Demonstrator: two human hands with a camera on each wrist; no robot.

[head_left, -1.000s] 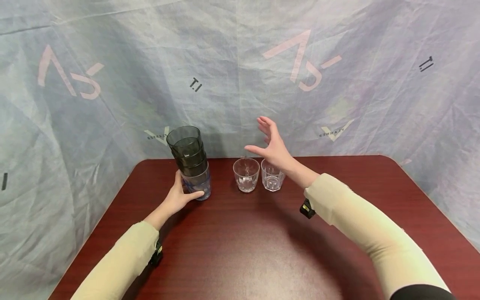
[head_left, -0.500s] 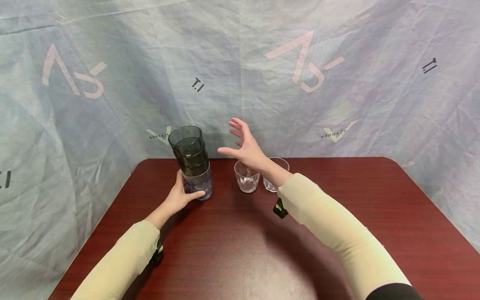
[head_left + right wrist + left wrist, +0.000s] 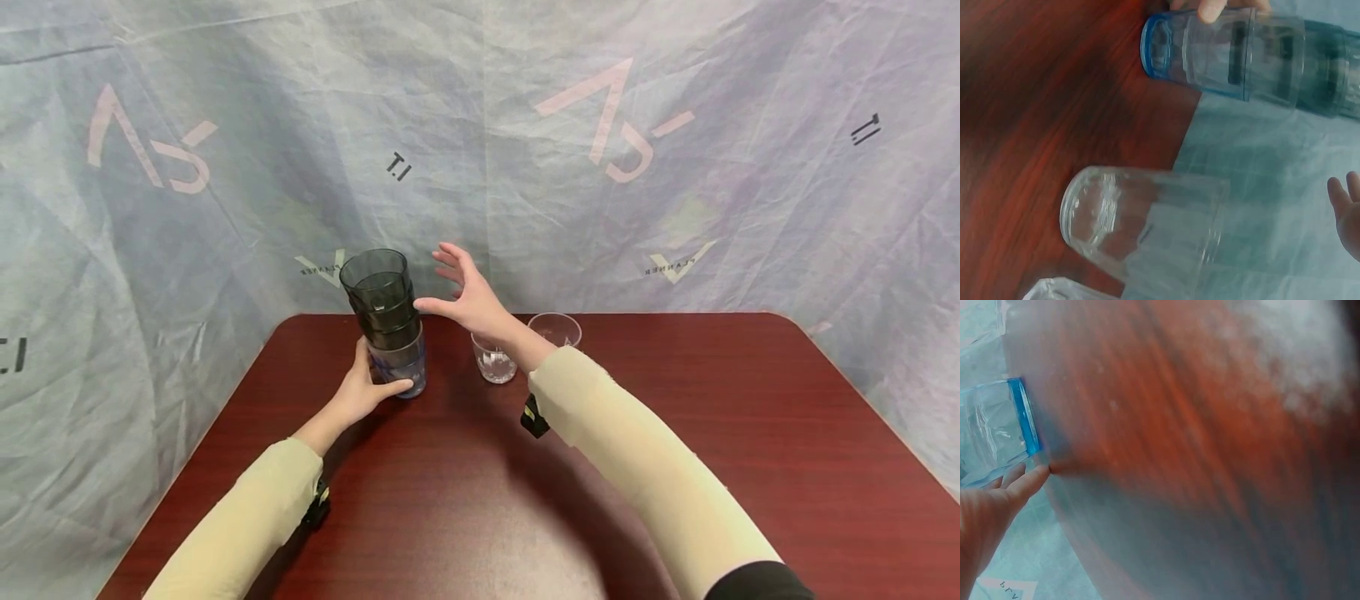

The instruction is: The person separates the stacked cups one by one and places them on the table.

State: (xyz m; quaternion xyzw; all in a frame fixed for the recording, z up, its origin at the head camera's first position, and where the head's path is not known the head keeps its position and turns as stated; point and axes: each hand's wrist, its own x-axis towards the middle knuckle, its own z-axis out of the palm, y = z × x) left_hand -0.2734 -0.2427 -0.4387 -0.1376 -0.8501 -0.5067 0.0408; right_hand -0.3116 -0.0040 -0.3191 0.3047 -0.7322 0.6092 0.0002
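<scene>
A tilted-looking stack of nested drinking glasses stands at the back left of the table. Its upper dark smoky glasses (image 3: 381,304) sit in a bluish clear glass (image 3: 407,367) at the bottom. Low on that bluish glass my left hand (image 3: 358,393) holds on, thumb in front and fingers around its far side, partly hidden. My right hand (image 3: 474,302) hovers just right of the stack's upper part, fingers spread and thumb extended, holding nothing. In the right wrist view a gap separates the right fingers (image 3: 1339,199) from the stacked glasses.
Behind and below my right forearm stand two clear glasses: one clear glass (image 3: 497,367) is partly covered by the wrist, and a second clear glass (image 3: 557,327) shows mostly its rim. The red-brown table (image 3: 442,483) meets a hanging grey cloth (image 3: 480,167) at the back.
My right hand has moved left from above the two clear glasses to beside the stack. The left hand keeps its place on the bluish glass.
</scene>
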